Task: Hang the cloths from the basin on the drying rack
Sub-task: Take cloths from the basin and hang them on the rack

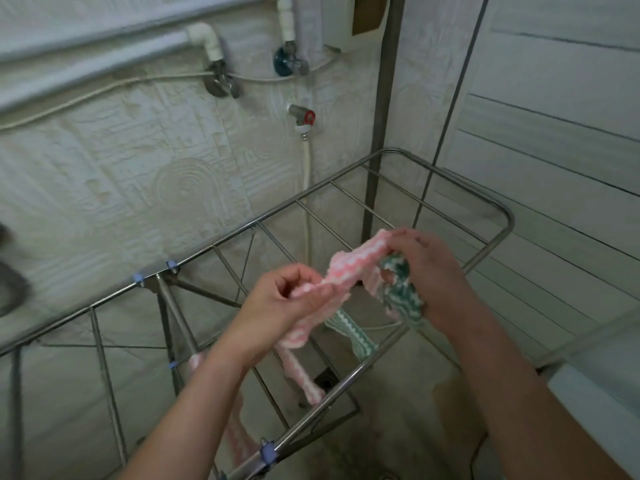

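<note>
I have the pink cloth [349,268] stretched between both hands above the drying rack [450,192], so the thing to hang is already in hand and the basin is out of view. The left hand [277,303] pinches the cloth's lower-left end, its fingers [301,275] curled tight round the edge. The right hand [433,271] pinches the upper-right end at its fingertips and also has a green cloth [405,292] bunched in the palm, so neither hand is free.

What matters for the coming move is the held edge. Its long axis runs from lower left to upper right, roughly in line with the rack's long side rails and across the thin rods between them. The rods lie below and just beyond the fingers, and the right hand is nearer the far bare ones. The rest of the pink cloth dangles from the left hand towards the near rail; I cannot tell whether it touches. A green striped strip [353,336] hangs under the hands.

I judge that I should turn the edge to lie along one rod and then lower both hands together.
</note>
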Motion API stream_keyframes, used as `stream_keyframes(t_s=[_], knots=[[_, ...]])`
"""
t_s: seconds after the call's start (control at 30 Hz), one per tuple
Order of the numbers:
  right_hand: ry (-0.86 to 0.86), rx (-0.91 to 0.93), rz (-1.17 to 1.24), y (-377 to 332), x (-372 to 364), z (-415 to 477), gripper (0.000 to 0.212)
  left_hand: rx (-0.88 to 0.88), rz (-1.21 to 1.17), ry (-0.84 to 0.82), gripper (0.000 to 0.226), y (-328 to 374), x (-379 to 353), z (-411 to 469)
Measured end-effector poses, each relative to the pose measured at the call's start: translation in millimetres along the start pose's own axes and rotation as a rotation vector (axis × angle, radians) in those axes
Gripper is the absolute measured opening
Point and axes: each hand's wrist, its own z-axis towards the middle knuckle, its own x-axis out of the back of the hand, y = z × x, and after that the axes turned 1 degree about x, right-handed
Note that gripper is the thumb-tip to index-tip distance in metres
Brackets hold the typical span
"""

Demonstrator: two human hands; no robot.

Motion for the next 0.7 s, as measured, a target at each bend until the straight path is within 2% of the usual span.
stream_keyframes(t_s=[0.07,0.13,0.17,0.23,0.3,0.47,0.6,0.7], knots=[[-0.112,0.028,0.055,-10.9,-3.9,-0.4,0.019,0.059,-0.148,-0.062,0.034,-1.7,4.7,4.1],[-0.297,0.027,0.134,-19.2,-11.3,-0.3,0.012,0.074,-0.291,-0.052,0.026,-0.6,1.6,12.6],[-0.362,0.042,0.117,-21.5,-13.3,0.8,0.011,0.086,-0.342,-0.086,0.022,0.9,-3.1,17.1],[-0.432,0.081,0.014,-24.2,-12.1,4.1,0.009,0.117,-0.396,-0.191,0.03,3.4,-13.8,25.4],[-0.442,0.1,-0.061,-30.0,-4.0,7.3,0.009,0.089,-0.398,-0.221,0.033,6.4,-21.7,34.7],[-0.246,0.259,-0.417,-43.0,35.4,22.3,0.014,-0.066,-0.297,-0.042,0.038,20.6,-30.8,60.4],[-0.33,0.206,-0.607,-36.3,72.2,44.8,0.022,-0.24,-0.067,-0.024,0.005,39.5,-50.1,86.5],[-0.382,0.105,-0.707,-18.0,103.1,72.1,0.024,-0.28,-0.04,0.061,0.011,45.3,-60.6,115.4]])
